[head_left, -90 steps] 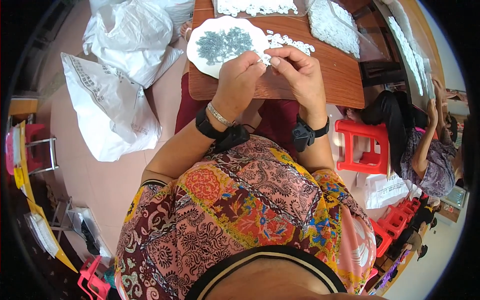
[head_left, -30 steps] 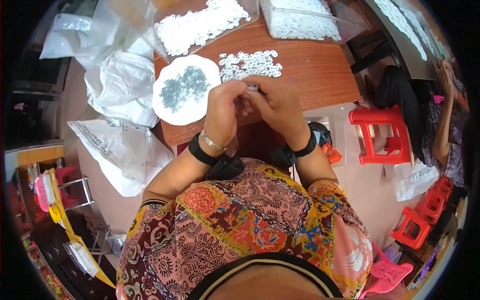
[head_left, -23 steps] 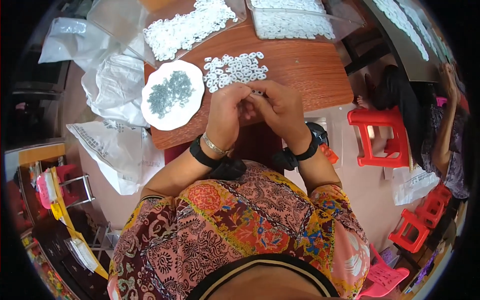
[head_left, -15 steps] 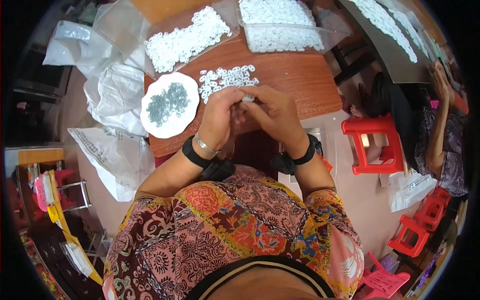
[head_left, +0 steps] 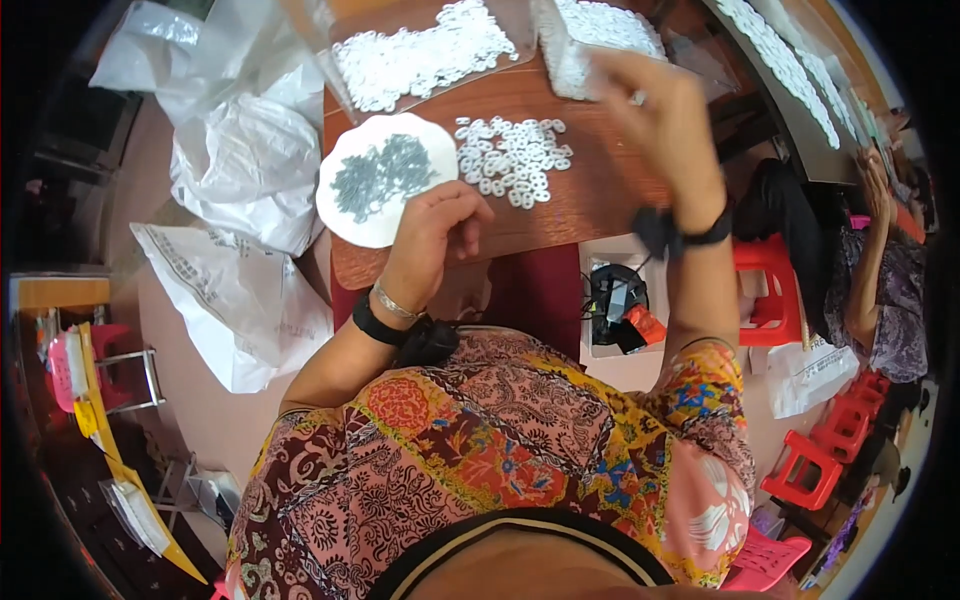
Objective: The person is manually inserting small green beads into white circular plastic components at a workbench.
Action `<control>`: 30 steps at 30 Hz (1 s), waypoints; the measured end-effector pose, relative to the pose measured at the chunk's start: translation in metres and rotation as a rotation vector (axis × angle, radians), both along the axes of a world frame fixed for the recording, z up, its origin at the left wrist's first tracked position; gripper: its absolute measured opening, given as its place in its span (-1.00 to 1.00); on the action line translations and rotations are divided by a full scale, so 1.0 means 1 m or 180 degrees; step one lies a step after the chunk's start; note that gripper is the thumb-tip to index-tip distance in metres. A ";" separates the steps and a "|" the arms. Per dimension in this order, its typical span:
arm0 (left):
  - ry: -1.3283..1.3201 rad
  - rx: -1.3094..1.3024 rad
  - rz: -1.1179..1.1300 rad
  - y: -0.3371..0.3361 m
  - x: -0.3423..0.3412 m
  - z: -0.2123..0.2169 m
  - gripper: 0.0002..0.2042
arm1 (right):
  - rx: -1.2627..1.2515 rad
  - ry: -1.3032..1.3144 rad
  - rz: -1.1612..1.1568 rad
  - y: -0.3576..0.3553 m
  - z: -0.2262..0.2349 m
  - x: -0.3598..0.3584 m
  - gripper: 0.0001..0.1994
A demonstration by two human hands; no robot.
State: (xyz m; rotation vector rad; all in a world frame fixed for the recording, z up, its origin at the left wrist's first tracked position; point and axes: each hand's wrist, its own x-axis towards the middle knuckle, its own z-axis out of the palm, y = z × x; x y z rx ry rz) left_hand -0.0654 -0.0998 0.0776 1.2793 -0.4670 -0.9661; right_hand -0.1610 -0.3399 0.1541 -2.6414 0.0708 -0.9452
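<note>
My left hand (head_left: 440, 225) is at the near right rim of a white scalloped plate (head_left: 338, 215), its fingers curled in. Whatever they may hold is hidden. On the plate lies a heap of small grey-green pieces (head_left: 385, 178). Raised at the right, my right hand (head_left: 655, 110) is smeared by motion over the near side of a clear box (head_left: 560, 70) full of white pieces. A white spot shows among its fingers, but I cannot make out whether it is a held piece. Between my hands, small white oval pieces with holes (head_left: 515, 160) lie loose on the wooden table (head_left: 600, 195).
A clear tray of white pieces (head_left: 425, 55) stands at the back. White sacks (head_left: 245, 170) crowd the left side. Below the table's right edge, a pale bin (head_left: 625, 310) holds a black cable and pouch. A red stool (head_left: 770, 295) and another person (head_left: 880, 290) are at the right.
My hands have come apart. The right has swung up and right to the clear box, while the left has moved slightly down and left. The view has shifted, and the loose white pieces show more fully.
</note>
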 end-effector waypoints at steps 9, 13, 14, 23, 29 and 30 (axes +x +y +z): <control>0.0052 -0.0473 0.0877 0.079 0.042 -0.021 -0.76 | 0.0709 -0.0396 0.1171 0.111 0.055 0.039 -0.77; 0.0427 -0.0528 0.1058 0.089 0.057 -0.038 -0.76 | -0.0163 -0.0625 0.2494 0.208 0.059 0.026 -0.78; 0.0502 -0.0520 0.0994 0.082 0.056 -0.033 -0.76 | 0.0035 -0.0587 0.2760 0.215 0.072 0.020 -0.73; 0.0073 -0.0393 0.1039 0.081 0.049 -0.033 -0.76 | 0.0159 -0.0056 0.3479 0.206 0.097 0.011 -0.73; 0.0657 -0.0407 0.0846 0.072 0.050 -0.031 -0.79 | -0.0073 0.0559 0.2926 0.184 0.104 0.029 -0.75; 0.0659 -0.0221 0.0135 0.085 0.072 -0.053 -0.78 | -0.0136 0.0657 0.2850 0.182 0.106 0.029 -0.75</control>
